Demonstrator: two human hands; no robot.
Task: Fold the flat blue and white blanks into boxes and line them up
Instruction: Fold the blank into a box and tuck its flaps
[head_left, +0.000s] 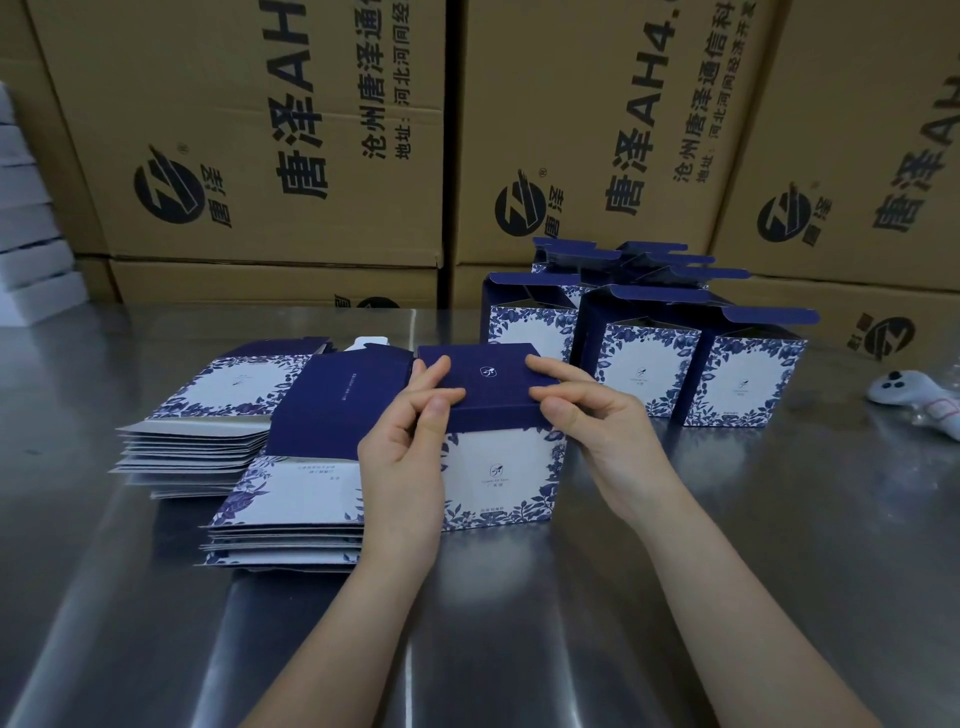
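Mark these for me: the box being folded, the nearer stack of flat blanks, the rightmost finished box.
box being folded (498, 457): head view, white front panel.
nearer stack of flat blanks (301, 493): head view, top blank's white panel.
rightmost finished box (740, 384): head view, white front face.

table (675, 597): brushed steel, glossy. blanks (291, 499), boxes (644, 364): matt printed card. cartons (249, 130): rough brown corrugated.

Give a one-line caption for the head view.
The left hand and right hand pinch the dark lid of a blue-and-white box, flat blanks at left, folded boxes behind.
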